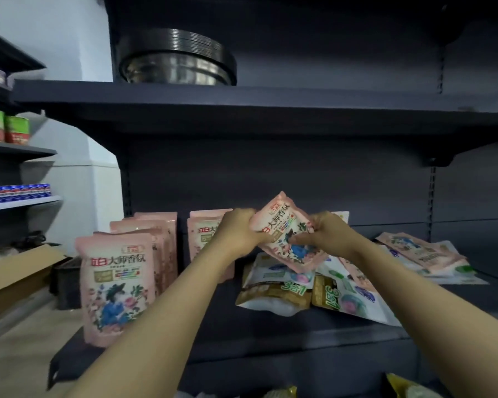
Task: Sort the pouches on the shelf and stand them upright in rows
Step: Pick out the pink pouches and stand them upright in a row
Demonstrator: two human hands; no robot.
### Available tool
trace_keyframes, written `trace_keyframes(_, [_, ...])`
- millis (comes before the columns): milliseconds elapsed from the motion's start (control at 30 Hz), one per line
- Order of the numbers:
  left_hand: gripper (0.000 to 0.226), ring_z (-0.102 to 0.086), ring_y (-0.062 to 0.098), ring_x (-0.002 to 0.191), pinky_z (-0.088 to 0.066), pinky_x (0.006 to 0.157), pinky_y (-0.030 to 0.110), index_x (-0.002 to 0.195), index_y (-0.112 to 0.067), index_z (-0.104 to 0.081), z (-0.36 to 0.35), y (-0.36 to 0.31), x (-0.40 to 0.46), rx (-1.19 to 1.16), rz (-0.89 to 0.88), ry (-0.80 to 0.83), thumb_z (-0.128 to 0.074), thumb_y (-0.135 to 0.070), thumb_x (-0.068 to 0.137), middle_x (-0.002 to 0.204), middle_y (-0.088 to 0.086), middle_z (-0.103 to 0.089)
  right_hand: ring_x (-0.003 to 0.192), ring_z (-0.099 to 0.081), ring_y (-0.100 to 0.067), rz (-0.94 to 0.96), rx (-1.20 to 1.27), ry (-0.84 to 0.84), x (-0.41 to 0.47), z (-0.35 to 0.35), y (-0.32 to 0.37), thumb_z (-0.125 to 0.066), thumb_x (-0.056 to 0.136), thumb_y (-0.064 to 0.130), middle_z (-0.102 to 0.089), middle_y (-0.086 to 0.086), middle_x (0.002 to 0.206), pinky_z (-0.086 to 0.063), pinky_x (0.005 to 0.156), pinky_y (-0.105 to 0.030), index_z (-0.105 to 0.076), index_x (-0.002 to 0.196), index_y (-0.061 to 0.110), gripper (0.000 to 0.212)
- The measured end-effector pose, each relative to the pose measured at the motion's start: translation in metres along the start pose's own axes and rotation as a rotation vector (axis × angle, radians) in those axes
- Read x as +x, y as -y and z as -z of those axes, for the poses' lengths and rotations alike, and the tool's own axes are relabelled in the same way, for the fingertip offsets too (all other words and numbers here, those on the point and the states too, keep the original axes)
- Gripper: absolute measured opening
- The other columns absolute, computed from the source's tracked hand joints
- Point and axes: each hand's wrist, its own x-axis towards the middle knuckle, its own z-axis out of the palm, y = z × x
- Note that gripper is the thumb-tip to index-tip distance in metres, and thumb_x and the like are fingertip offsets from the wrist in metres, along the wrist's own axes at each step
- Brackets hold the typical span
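Observation:
Both hands hold one pink pouch (285, 225) tilted in the air above the dark shelf (270, 328). My left hand (237, 231) grips its left edge and my right hand (324, 235) pinches its right side. At the shelf's left, a row of pink pouches (117, 285) stands upright, and a second upright pink row (202, 237) stands behind my left hand. Beneath the held pouch, white and gold pouches (276, 288) lie flat in a heap. More pink and white pouches (423, 257) lie flat at the right.
The upper shelf board (242, 101) hangs close above, with stacked metal pans (176, 61) on it. A side rack at left holds green cans (6, 129) and blue tins (15, 192). A cardboard box (15, 271) sits low at left. Gold pouch tops (406, 386) show on the shelf below.

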Motion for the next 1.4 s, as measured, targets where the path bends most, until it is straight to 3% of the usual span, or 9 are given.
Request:
trace_keyframes(67, [0.050, -0.053, 0.012, 0.096, -0.040, 0.076, 0.024, 0.123, -0.014, -0.050, 0.000, 0.013, -0.007, -0.104, 0.038, -0.118, -0.072, -0.020, 0.078, 0.124, 0.003, -0.060, 0.078, -0.071, -0.023, -0.022, 0.180, -0.015, 0.003, -0.013, 0.004, -0.074, 0.079, 0.015, -0.075, -0.009, 0.089, -0.056, 0.076, -0.036, -0.071, 0.084, 0.009, 0.008])
trace_keyframes(167, [0.093, -0.045, 0.020, 0.128, -0.042, 0.103, 0.033, 0.146, -0.016, -0.018, -0.007, 0.033, -0.015, -0.282, 0.168, -0.249, -0.076, -0.024, 0.075, 0.145, 0.004, -0.041, 0.090, -0.071, -0.028, -0.059, 0.459, -0.062, 0.009, -0.036, 0.011, -0.071, 0.081, 0.012, -0.074, -0.013, 0.099, -0.057, 0.084, -0.041, -0.070, 0.096, 0.007, 0.016])
trace_keyframes(267, [0.065, -0.059, 0.021, 0.112, -0.049, 0.090, 0.031, 0.131, -0.013, -0.037, -0.020, 0.052, -0.020, -0.388, 0.287, -0.251, -0.073, -0.024, 0.077, 0.129, 0.005, -0.059, 0.092, -0.072, -0.027, -0.055, 0.700, -0.057, 0.013, -0.061, 0.021, -0.067, 0.084, 0.012, -0.074, -0.014, 0.103, -0.058, 0.082, -0.039, -0.067, 0.103, 0.006, 0.019])
trace_keyframes(400, [0.035, -0.062, 0.018, 0.096, -0.053, 0.081, 0.033, 0.119, -0.015, -0.051, -0.030, 0.073, -0.024, -0.394, 0.288, -0.272, -0.063, -0.014, 0.086, 0.111, 0.002, -0.065, 0.091, -0.073, -0.023, -0.063, 0.763, 0.014, 0.021, -0.096, 0.029, -0.066, 0.086, 0.016, -0.075, -0.009, 0.100, -0.060, 0.077, -0.035, -0.066, 0.106, 0.009, 0.022])
trace_keyframes(533, [0.027, -0.064, 0.020, 0.096, -0.053, 0.077, 0.029, 0.113, -0.007, -0.058, -0.037, 0.104, -0.020, -0.293, 0.268, -0.412, -0.060, -0.007, 0.086, 0.111, 0.009, -0.066, 0.097, -0.070, -0.019, -0.053, 0.617, 0.056, 0.041, -0.131, 0.022, -0.065, 0.087, 0.024, -0.072, -0.007, 0.110, -0.056, 0.089, -0.039, -0.062, 0.114, 0.012, 0.030])
trace_keyframes(633, [0.022, -0.064, 0.024, 0.097, -0.050, 0.073, 0.026, 0.107, -0.003, -0.061, -0.047, 0.127, -0.016, -0.185, 0.284, -0.479, -0.060, -0.005, 0.085, 0.107, 0.013, -0.066, 0.099, -0.066, -0.015, -0.069, 0.412, 0.105, 0.054, -0.152, 0.010, -0.068, 0.082, 0.031, -0.068, -0.002, 0.116, -0.055, 0.087, -0.035, -0.055, 0.119, 0.018, 0.041])
trace_keyframes(833, [0.025, -0.062, 0.026, 0.101, -0.047, 0.075, 0.024, 0.111, 0.001, -0.057, -0.064, 0.151, -0.008, -0.063, 0.368, -0.457, -0.057, -0.006, 0.087, 0.112, 0.017, -0.062, 0.116, -0.056, -0.024, -0.164, 0.006, 0.132, 0.069, -0.172, -0.002, -0.078, 0.072, 0.028, -0.058, -0.008, 0.127, -0.048, 0.095, -0.032, -0.043, 0.127, 0.010, 0.067])
trace_keyframes(1200, [0.040, -0.056, 0.024, 0.109, -0.041, 0.077, 0.020, 0.120, -0.003, -0.050, -0.067, 0.153, -0.008, -0.016, 0.380, -0.436, -0.066, -0.010, 0.084, 0.118, 0.013, -0.054, 0.116, -0.056, -0.026, -0.231, -0.010, 0.070, 0.070, -0.182, 0.006, -0.079, 0.073, 0.021, -0.056, -0.011, 0.124, -0.051, 0.095, -0.035, -0.037, 0.118, 0.009, 0.063])
trace_keyframes(1400, [0.044, -0.054, 0.026, 0.113, -0.047, 0.087, 0.028, 0.122, -0.003, -0.047, -0.069, 0.152, -0.014, -0.011, 0.383, -0.434, -0.067, -0.012, 0.083, 0.121, 0.013, -0.052, 0.118, -0.055, -0.026, -0.224, -0.023, 0.087, 0.065, -0.178, 0.010, -0.080, 0.072, 0.022, -0.055, -0.011, 0.127, -0.050, 0.096, -0.034, -0.036, 0.122, 0.009, 0.068])
